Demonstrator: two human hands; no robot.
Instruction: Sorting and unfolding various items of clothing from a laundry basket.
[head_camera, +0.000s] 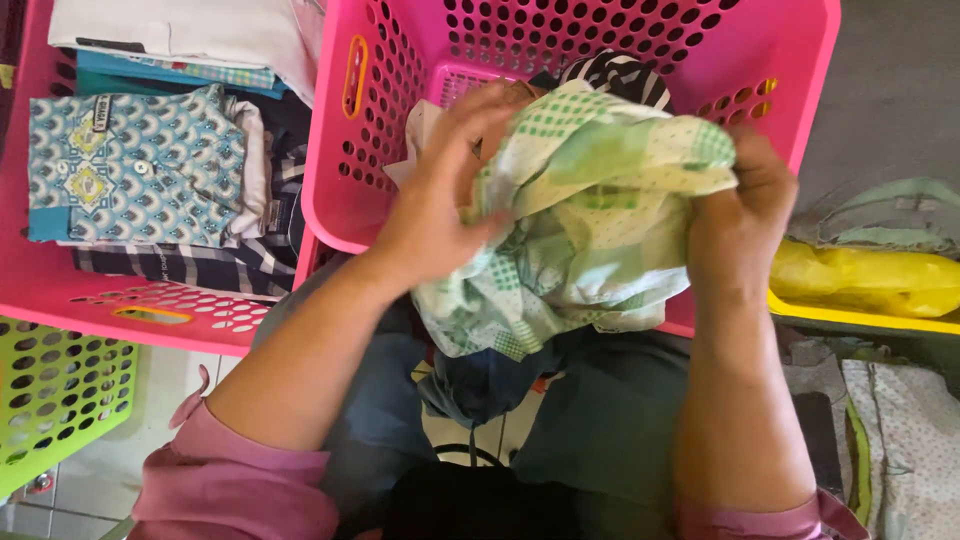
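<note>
1. Here, going from the left, I see a green basket with a lattice wall at the lower corner, and above it a pink basket holding folded clothes: a blue patterned shirt on top, checked dark cloth under it, pale pieces behind.
2. Next is the left hand; its fingers are curled shut on the near left side of a green and white cloth, pinching a bunch of fabric.
3. The cloth hangs crumpled between both hands, over the front rim of a second pink basket with round holes in its walls, and droops toward my lap. It looks light, thin and soft, with checked and dotted patches. I judge it limp and not fragile; it would fold away from a loose pinch, so a hem or corner is the place to take hold.
4. Inside that basket, behind the cloth, a black and white striped piece shows.
5. The right hand is closed on the cloth's right edge, fabric gathered in the fist.
6. Farthest right lies a yellow plastic bag, smooth and shiny, with pale cloth below it.
</note>
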